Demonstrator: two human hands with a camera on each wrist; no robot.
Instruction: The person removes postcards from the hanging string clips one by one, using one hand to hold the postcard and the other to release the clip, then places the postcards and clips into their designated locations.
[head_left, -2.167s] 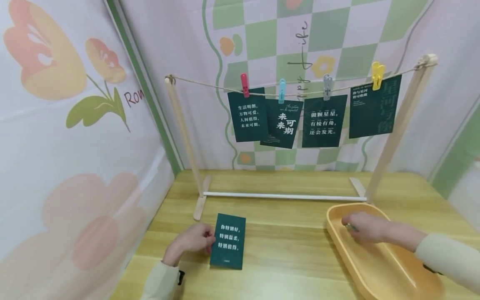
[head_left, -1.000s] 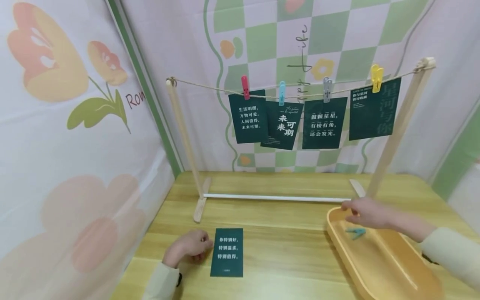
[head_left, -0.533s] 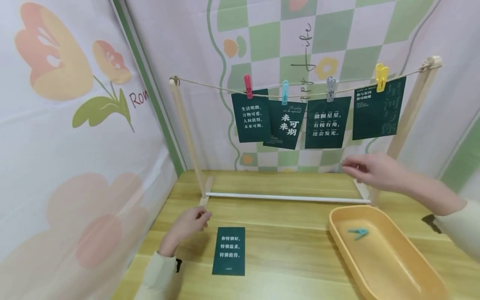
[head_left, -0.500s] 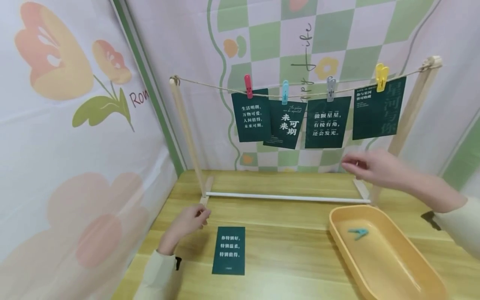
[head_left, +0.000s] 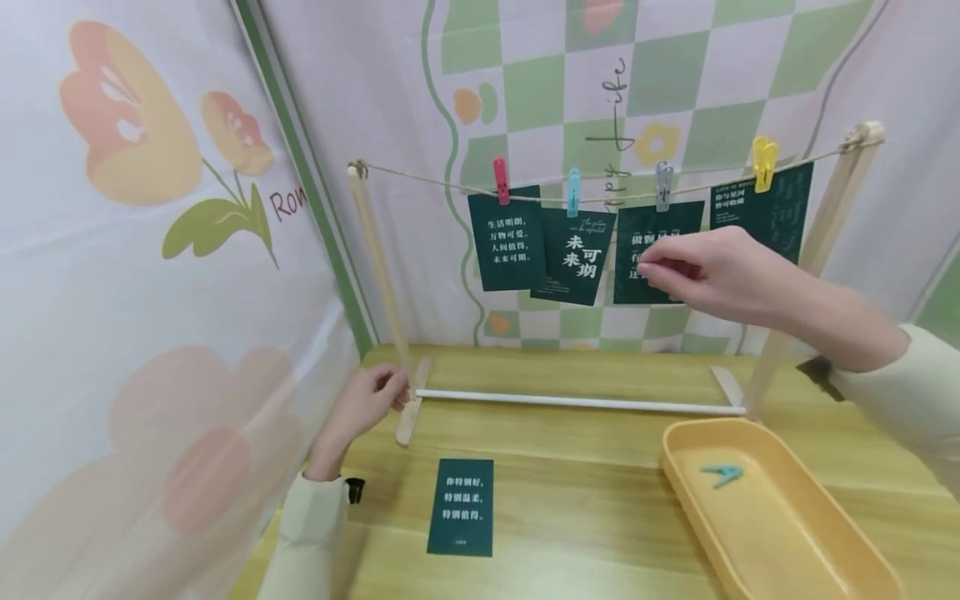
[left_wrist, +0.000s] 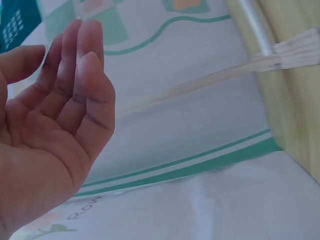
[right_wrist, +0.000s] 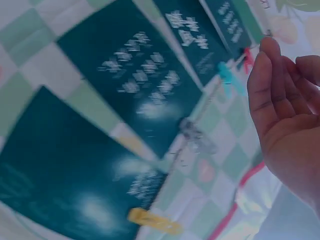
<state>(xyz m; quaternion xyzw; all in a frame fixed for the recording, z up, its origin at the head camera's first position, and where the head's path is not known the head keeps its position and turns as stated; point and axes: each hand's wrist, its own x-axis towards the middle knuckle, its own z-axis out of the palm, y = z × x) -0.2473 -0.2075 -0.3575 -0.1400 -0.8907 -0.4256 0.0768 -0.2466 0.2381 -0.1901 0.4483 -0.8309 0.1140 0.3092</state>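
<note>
My right hand (head_left: 720,275) is raised in front of the hanging cards, overlapping the third card (head_left: 626,287) in the head view. Its fingers bend loosely with nothing between them, as the right wrist view confirms. My left hand (head_left: 367,404), also empty with relaxed fingers, is up by the foot of the stand's left post. Pink (head_left: 502,185), light blue (head_left: 573,196), grey (head_left: 663,187) and yellow (head_left: 763,167) clothespins hold several dark green cards on the string (head_left: 427,177). Another green card (head_left: 461,529) lies on the table, and a teal clothespin (head_left: 723,476) lies in the tray.
The yellow-orange tray (head_left: 681,500) stands at the table's right. Behind it rises the wooden stand's right post (head_left: 840,200), joined to the left post (head_left: 378,267) by a low white rod (head_left: 585,402). A patterned cloth (head_left: 525,100) hangs close behind.
My right hand has left the teal clothespin in the tray and risen to the hanging cards. My left hand has moved off the table card, up towards the left post.
</note>
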